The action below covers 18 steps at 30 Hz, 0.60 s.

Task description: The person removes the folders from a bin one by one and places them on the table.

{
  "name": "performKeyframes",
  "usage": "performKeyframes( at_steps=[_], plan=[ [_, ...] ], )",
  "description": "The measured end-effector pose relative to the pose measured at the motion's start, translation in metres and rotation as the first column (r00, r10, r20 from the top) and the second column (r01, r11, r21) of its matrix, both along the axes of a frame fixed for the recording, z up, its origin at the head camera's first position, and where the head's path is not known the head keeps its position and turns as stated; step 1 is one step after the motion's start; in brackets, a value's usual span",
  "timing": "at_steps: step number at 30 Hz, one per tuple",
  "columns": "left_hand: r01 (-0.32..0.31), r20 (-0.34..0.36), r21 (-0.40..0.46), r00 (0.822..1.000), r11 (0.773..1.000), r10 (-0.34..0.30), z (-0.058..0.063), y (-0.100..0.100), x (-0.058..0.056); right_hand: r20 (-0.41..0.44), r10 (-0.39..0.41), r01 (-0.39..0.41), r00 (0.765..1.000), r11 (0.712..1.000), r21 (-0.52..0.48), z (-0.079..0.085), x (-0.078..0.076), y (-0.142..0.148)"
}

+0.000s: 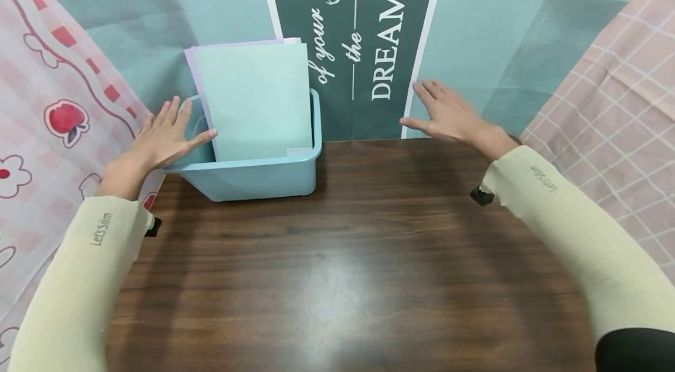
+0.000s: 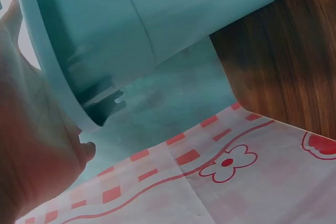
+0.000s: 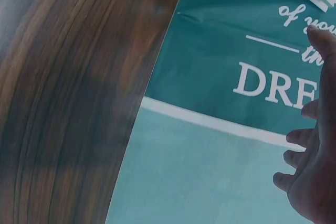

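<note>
A light blue plastic bin (image 1: 253,180) stands at the back left of the table, with a pale mint sheet or folder (image 1: 253,102) upright inside it. Behind that sheet shows the edge of a lilac one (image 1: 191,61). My left hand (image 1: 160,137) is spread over the bin's left end, fingers straight and thumb out; in the left wrist view it lies beside the bin's rim (image 2: 50,72), and whether it touches cannot be told. Out to the right, my right hand (image 1: 445,111) hovers near the back cloth with straight fingers, holding nothing.
The brown wood-grain table (image 1: 337,266) spreads in front of the bin. A teal cloth with white lettering (image 1: 390,32) hangs behind. Patterned pink cloths flank it, a fruit-and-flower one (image 1: 31,91) on the left and a checked one (image 1: 617,108) on the right.
</note>
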<state>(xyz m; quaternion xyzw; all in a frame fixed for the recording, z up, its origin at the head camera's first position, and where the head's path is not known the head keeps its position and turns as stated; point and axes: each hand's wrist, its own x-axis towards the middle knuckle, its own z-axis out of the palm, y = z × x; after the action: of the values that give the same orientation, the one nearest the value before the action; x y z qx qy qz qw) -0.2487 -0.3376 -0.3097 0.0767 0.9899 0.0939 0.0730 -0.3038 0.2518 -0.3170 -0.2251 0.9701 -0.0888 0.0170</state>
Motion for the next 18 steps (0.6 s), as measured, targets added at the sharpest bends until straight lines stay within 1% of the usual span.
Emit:
performKeyframes(
  at_steps=[6, 11, 18],
  plan=[
    [0.01, 0.003, 0.001, 1.0, 1.0, -0.01, -0.004, -0.002, -0.001, -0.01, 0.008, -0.008, 1.0, 1.0, -0.023, 0.0, -0.003, -0.018],
    [0.008, 0.005, 0.013, 1.0, 1.0, -0.008, -0.007, -0.004, -0.002, -0.021, 0.032, -0.033, 0.999, 0.999, -0.031, 0.003, -0.006, -0.036],
    [0.015, 0.011, 0.017, 1.0, 1.0, -0.015, -0.012, -0.005, -0.002, -0.031, 0.073, -0.075, 0.997, 0.995, -0.06, 0.0, -0.008, -0.062]
  ],
)
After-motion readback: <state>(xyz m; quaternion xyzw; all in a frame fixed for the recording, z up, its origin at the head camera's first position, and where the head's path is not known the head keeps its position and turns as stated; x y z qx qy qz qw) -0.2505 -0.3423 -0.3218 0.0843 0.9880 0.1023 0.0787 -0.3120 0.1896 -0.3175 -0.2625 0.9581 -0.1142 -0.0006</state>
